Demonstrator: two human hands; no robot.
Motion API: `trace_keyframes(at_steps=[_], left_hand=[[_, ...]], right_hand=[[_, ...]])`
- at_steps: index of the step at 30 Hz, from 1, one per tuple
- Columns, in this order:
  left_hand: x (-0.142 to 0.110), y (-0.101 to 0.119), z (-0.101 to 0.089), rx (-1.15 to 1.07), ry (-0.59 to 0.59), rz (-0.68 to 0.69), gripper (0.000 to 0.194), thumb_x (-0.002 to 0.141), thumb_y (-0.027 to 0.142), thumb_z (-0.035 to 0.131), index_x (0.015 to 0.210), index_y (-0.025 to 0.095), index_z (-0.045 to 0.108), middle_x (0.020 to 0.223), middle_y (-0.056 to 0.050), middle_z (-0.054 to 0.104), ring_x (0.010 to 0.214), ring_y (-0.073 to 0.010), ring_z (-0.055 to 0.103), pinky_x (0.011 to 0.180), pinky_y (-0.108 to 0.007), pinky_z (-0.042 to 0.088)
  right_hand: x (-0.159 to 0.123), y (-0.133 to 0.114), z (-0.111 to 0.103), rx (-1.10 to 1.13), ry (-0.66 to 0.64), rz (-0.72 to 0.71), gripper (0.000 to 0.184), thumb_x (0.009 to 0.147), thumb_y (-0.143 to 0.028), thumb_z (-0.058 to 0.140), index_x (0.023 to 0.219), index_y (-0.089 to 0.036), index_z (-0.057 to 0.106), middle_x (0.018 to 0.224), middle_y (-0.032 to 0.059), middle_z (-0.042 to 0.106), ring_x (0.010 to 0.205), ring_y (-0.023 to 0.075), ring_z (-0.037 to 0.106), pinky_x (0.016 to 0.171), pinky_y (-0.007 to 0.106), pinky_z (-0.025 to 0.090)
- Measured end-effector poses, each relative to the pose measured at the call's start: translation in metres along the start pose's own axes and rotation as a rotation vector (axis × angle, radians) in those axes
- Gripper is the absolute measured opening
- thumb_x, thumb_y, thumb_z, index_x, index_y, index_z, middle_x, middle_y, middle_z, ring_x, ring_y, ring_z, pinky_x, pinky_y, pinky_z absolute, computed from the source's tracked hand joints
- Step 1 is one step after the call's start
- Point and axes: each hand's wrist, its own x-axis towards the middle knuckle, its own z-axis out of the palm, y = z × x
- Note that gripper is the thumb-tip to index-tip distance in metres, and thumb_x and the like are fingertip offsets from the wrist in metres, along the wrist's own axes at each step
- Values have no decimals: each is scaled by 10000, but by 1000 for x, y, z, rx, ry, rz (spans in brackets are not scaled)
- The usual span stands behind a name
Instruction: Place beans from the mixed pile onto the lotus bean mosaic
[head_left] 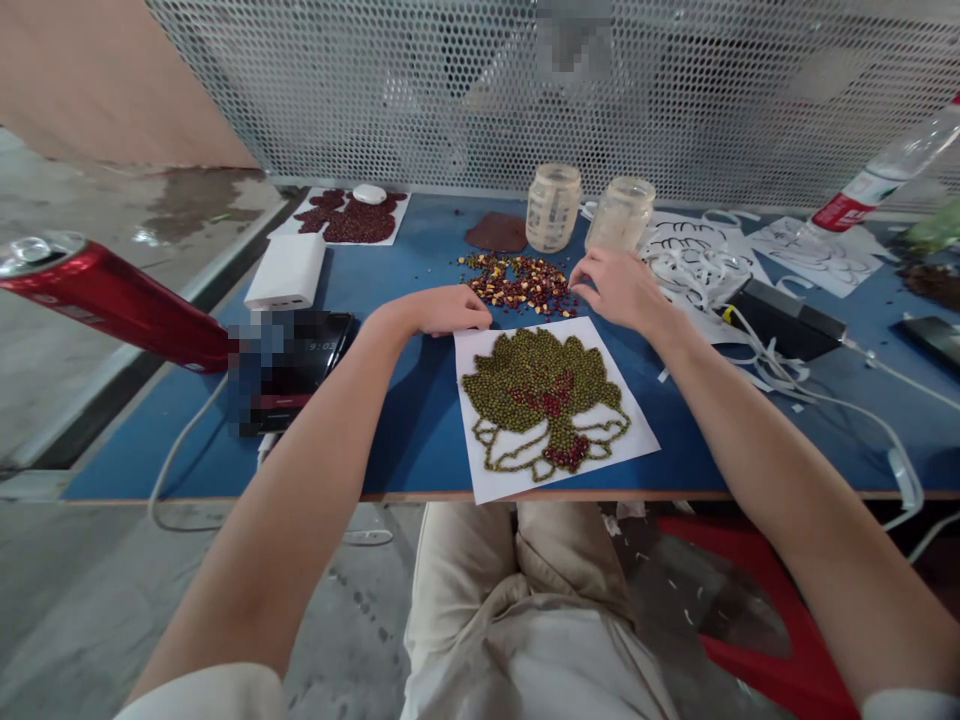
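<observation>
Left hand: here it is, the left hand at centre frame, by the upper left corner of the white sheet; fingers curled in together, and whether they pinch anything I cannot tell.
Right hand: over to the right hand, right of centre, at the right edge of the loose beans; fingers bent, a gap showing between thumb and forefinger.
Bean picture: the bean picture lies flat on that sheet, just below centre frame, green beans filling the top, dark red ones in the middle and at the base (the lower shapes are only outlined!).
Loose beans: a mix of yellow, dark red and green, spread on the blue table just above the sheet.
Jars: two clear jars, the left jar and the right jar, stand upright behind the beans, upper centre.
Left side: a tilted red can, a white box and a lit phone.
Right side: a bottle leans at upper right, a black box below it, among white cables.
</observation>
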Motion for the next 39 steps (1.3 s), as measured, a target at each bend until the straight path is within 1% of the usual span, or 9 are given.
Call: trace_keyframes(at_steps=[5, 14, 17, 19, 21, 23, 26, 32, 39], left_hand=[[1, -3, 0, -13, -1, -4, 243, 812, 336, 626, 633, 237, 497, 622, 20, 369, 514, -125, 317, 526, -329, 195], [2, -4, 1, -22, -1, -13, 237, 799, 317, 620, 633, 237, 471, 631, 19, 344, 530, -123, 291, 552, -342, 181], [2, -4, 1, -26, 7, -19, 248, 802, 327, 627, 635, 239, 466, 627, 18, 353, 527, -126, 315, 552, -338, 187], [3, -5, 1, -25, 10, -25, 244, 805, 337, 634, 642, 239, 480, 622, 15, 371, 524, -131, 339, 548, -334, 195], [3, -5, 1, -28, 6, -27, 214, 809, 350, 633, 665, 237, 523, 627, 8, 405, 520, -135, 354, 544, -332, 196], [4, -5, 1, -30, -4, -29, 186, 810, 357, 626, 689, 233, 559, 637, 1, 433, 514, -136, 354, 541, -331, 191], [5, -5, 2, -17, -7, -24, 192, 816, 353, 619, 682, 229, 560, 632, 4, 426, 508, -129, 344, 540, -325, 191], [2, 0, 1, -14, 0, -10, 255, 816, 327, 627, 631, 235, 478, 600, 25, 366, 499, -121, 348, 540, -321, 208], [-1, 4, 1, -10, -2, -17, 250, 802, 323, 623, 640, 236, 454, 618, 25, 342, 524, -123, 325, 572, -334, 188]], right_hand=[[4, -3, 9, 26, 27, -36, 131, 1025, -316, 671, 980, -261, 781, 1129, 116, 735, 1132, 348, 677, 1029, 543, 552], [8, -5, 21, 5, -44, 15, 138, 1054, -271, 644, 985, -216, 750, 1131, 152, 738, 1123, 352, 666, 1047, 544, 524], [8, -9, 8, 5, -14, 46, 153, 1094, -234, 567, 1054, -196, 710, 1183, 176, 731, 1150, 337, 645, 1072, 509, 493], [5, -16, -9, 60, 57, 45, 181, 1121, -238, 506, 1108, -195, 682, 1241, 194, 716, 1162, 329, 634, 1072, 489, 484], [-2, -28, -28, 153, 136, 5, 174, 1128, -249, 482, 1137, -203, 649, 1270, 195, 703, 1167, 323, 630, 1072, 475, 483], [-15, -45, -43, 229, 148, -50, 136, 1122, -254, 493, 1110, -227, 625, 1229, 173, 700, 1143, 321, 634, 1059, 475, 489], [-39, -71, -53, 305, 35, -142, 116, 1121, -262, 516, 1049, -271, 607, 1152, 124, 689, 1092, 322, 635, 1021, 485, 484], [-73, -97, -44, 585, -274, -382, 185, 1170, -270, 521, 1015, -248, 619, 1066, 82, 675, 993, 256, 623, 930, 426, 485], [-83, -105, -41, 683, -384, -405, 210, 1178, -274, 539, 1020, -228, 669, 1092, 87, 693, 1024, 242, 635, 960, 421, 482]])
